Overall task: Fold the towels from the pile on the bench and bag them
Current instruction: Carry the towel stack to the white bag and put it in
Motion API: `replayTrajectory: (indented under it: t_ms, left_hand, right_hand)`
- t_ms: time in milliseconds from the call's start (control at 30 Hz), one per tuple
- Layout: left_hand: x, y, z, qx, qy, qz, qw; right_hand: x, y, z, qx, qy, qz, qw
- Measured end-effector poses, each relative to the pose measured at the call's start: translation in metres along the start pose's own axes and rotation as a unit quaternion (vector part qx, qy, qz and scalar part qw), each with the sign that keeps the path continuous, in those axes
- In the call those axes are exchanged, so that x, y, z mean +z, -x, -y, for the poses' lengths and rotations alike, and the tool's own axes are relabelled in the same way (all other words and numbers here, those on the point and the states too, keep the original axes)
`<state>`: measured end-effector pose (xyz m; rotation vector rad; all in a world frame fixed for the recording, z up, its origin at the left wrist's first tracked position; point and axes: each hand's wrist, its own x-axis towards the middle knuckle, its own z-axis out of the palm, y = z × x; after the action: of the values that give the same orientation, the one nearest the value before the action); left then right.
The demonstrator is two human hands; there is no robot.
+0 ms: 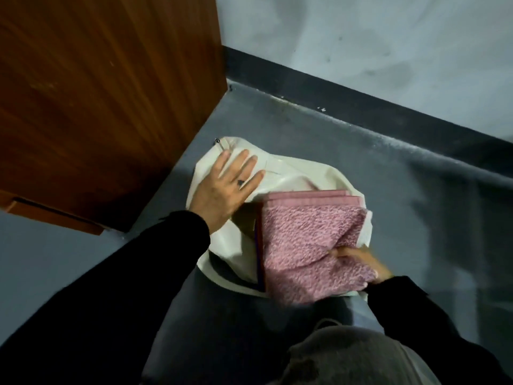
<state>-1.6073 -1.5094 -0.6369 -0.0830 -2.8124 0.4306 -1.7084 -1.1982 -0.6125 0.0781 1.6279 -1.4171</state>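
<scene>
a white bag [280, 173] lies on the grey floor [361, 162], just beside the corner of a brown wooden panel [97, 93] and near a pale wall [388, 37] with a dark skirting strip along its base. the left hand [224, 187] lies flat on the upper left part of the bag, its fingers [244, 162] straight and spread – released, pressing on the fabric rather than gripping it. a small metal zip pull [218, 142] shows at the bag's far left corner, just beyond the fingertips. the right hand [361, 262] grasps a folded pink towel [311, 240] at its near right edge, fingers partly buried in the terry – the towel sits over the bag's open mouth, its layered folded edges turned toward the wall and a dark edge showing down its left side. both arms wear black sleeves [125, 287]. the right hand is blurred, so how each finger lies on the towel cannot be told.
</scene>
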Motion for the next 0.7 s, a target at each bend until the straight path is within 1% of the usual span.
replayTrajectory:
  t_ms: [33,67,100,167,233,267,300,333,367,400,433,467,500,567,600,633,667,700]
  left_hand:
    - [0.006,-0.004,0.004,0.014,0.007,0.007,1.0]
    - [0.009,-0.01,0.007,-0.013,0.029,0.031,0.999]
    - [0.004,-0.02,0.008,-0.065,0.069,0.06,0.994]
    - [-0.015,-0.048,0.002,-0.181,0.179,0.084,0.963]
    - [-0.04,-0.075,-0.013,-0.251,0.249,0.071,0.933]
    - [-0.051,-0.082,-0.02,-0.263,0.271,0.048,0.925]
    - [-0.059,-0.082,-0.024,-0.257,0.285,0.015,0.923]
    - [-0.065,-0.078,-0.025,-0.24,0.286,-0.024,0.928]
    - [-0.065,-0.071,-0.021,-0.221,0.273,-0.065,0.934]
    - [-0.061,-0.064,-0.014,-0.203,0.247,-0.085,0.944]
    - [-0.056,-0.058,-0.007,-0.187,0.209,-0.083,0.956]
    - [-0.049,-0.052,-0.001,-0.185,0.167,-0.054,0.967]
    - [-0.04,-0.048,0.004,-0.199,0.123,-0.016,0.972]
    - [-0.029,-0.043,0.006,-0.257,0.072,0.063,0.962]
    - [-0.025,-0.038,0.002,-0.283,0.071,0.092,0.952]
    - [-0.022,-0.034,-0.002,-0.31,0.085,0.106,0.941]
    - [-0.021,-0.033,-0.007,-0.337,0.115,0.107,0.928]
    - [-0.023,-0.035,-0.009,-0.361,0.168,0.093,0.912]
  right_hand:
    - [-0.002,-0.002,-0.002,-0.008,0.026,0.017,0.999]
    - [-0.004,0.0,0.001,-0.007,0.037,0.042,0.998]
    - [-0.003,0.002,0.005,-0.004,0.056,0.071,0.996]
    - [0.0,0.0,0.01,-0.01,0.082,0.116,0.99]
    - [0.014,-0.007,0.013,-0.006,0.101,0.149,0.984]
    - [0.022,-0.013,0.013,0.0,0.101,0.156,0.983]
    - [0.027,-0.02,0.012,0.016,0.081,0.163,0.983]
    - [0.032,-0.023,0.011,0.037,0.057,0.166,0.984]
    - [0.034,-0.025,0.007,0.082,0.02,0.157,0.984]
    - [0.031,-0.029,0.002,0.11,-0.03,0.14,0.984]
    - [0.023,-0.035,-0.008,0.122,-0.072,0.111,0.984]
    - [0.015,-0.039,-0.017,0.116,-0.093,0.057,0.987]
    - [0.007,-0.043,-0.025,0.114,-0.089,0.025,0.989]
    - [-0.001,-0.046,-0.035,0.096,-0.081,0.008,0.992]
    - [0.002,-0.041,-0.032,0.076,-0.092,0.007,0.993]
    - [0.004,-0.037,-0.028,0.053,-0.121,0.018,0.991]
    - [0.011,-0.03,-0.018,0.029,-0.161,0.019,0.986]
    - [0.014,-0.024,-0.012,0.017,-0.192,0.02,0.981]
